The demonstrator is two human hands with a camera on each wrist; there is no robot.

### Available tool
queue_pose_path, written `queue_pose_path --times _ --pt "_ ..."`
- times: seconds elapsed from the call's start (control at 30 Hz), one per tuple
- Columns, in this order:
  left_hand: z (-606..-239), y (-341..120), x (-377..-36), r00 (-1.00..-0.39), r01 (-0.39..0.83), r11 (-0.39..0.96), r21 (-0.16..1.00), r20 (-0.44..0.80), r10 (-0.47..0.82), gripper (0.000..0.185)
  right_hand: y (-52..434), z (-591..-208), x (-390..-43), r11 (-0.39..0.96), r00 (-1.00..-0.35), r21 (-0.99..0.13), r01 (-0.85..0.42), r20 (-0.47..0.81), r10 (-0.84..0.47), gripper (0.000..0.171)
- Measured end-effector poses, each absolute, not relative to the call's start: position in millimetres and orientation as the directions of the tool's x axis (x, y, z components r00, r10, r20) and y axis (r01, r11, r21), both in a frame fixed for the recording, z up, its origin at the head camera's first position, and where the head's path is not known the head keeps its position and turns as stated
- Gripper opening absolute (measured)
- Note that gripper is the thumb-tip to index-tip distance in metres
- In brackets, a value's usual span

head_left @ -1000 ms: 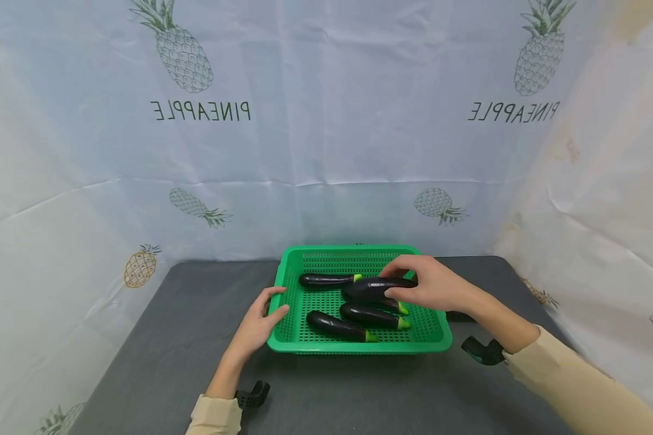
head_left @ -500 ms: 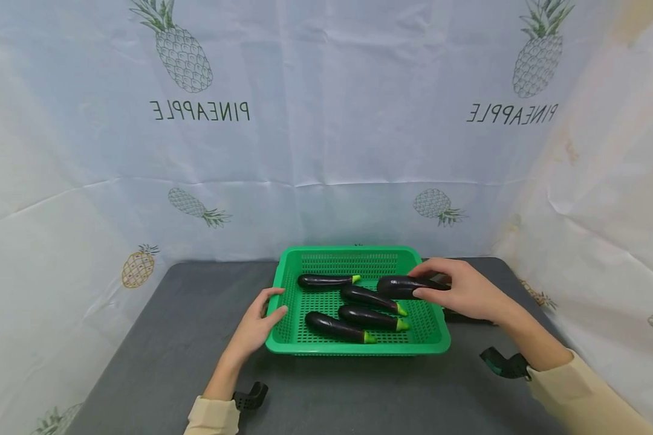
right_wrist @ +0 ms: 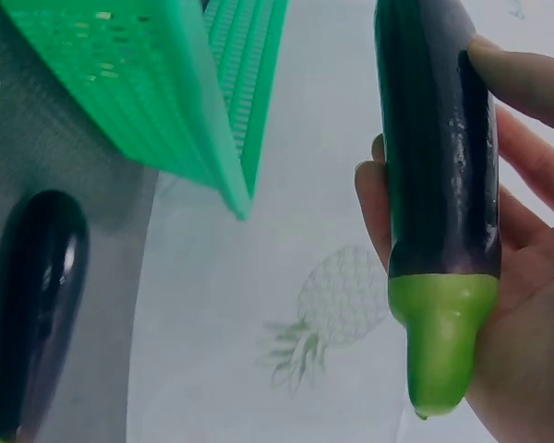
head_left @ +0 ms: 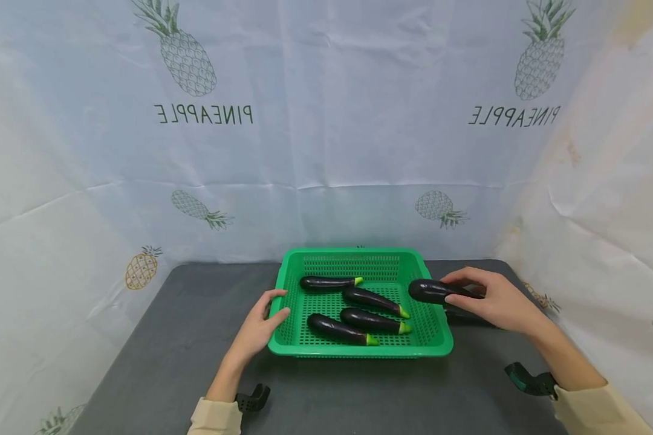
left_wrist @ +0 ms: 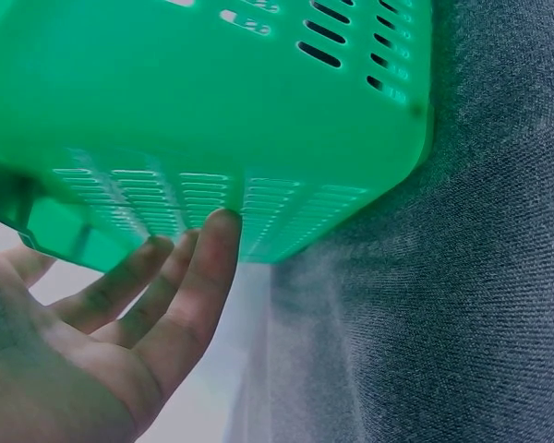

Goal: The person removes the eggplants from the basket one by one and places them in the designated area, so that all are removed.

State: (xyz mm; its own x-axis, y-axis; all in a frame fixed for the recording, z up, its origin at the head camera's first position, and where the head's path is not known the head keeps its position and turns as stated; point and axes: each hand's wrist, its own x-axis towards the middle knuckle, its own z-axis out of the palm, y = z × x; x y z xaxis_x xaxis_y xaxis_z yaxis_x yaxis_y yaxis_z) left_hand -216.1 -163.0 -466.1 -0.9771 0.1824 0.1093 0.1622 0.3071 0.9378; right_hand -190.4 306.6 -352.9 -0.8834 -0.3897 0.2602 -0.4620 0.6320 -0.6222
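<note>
My right hand [head_left: 497, 302] holds an eggplant [head_left: 427, 290] in the air just past the right rim of the green basket [head_left: 359, 350]. In the right wrist view, thumb and fingers wrap the dark body of the eggplant [right_wrist: 439, 157], and its green cap points down. Several eggplants [head_left: 367, 320] lie inside the basket. Another eggplant [right_wrist: 42, 305] lies on the table to the right of the basket, partly hidden in the head view. At the basket's left rim, my left hand [head_left: 258, 326] grips the edge, its fingertips against the outer wall in the left wrist view.
The dark grey table [head_left: 326, 399] extends in front of the basket and to both sides. A white curtain [head_left: 337, 151] printed with pineapples hangs behind and along the sides, close to the basket's back edge.
My right hand has carried the eggplant from above the basket's middle out to the right, past the rim. My left hand has stayed at the left rim.
</note>
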Motion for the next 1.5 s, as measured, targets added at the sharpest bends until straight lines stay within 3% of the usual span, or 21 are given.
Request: queue_pose_path --times 0.23,0.8,1.5 --pt "-468.2 -162.6 -217.2 -0.977 0.164 0.314 0.935 0.11 0.183 0.048 330.9 -365.2 -182.5 0.638 -0.921 -0.67 -0.379 0.209 -0.328 0.032" --pt "-465.3 -162.8 -216.5 -0.979 0.144 0.295 0.945 0.092 0.184 0.046 370.9 -399.2 -182.4 0.718 -0.95 -0.623 -0.312 0.183 -0.254 0.033" --pt "-467.4 -163.7 -216.5 -0.977 0.162 0.306 0.938 0.108 0.184 0.049 378.6 -457.5 -188.3 0.708 -0.955 -0.653 -0.27 0.09 -0.282 0.033"
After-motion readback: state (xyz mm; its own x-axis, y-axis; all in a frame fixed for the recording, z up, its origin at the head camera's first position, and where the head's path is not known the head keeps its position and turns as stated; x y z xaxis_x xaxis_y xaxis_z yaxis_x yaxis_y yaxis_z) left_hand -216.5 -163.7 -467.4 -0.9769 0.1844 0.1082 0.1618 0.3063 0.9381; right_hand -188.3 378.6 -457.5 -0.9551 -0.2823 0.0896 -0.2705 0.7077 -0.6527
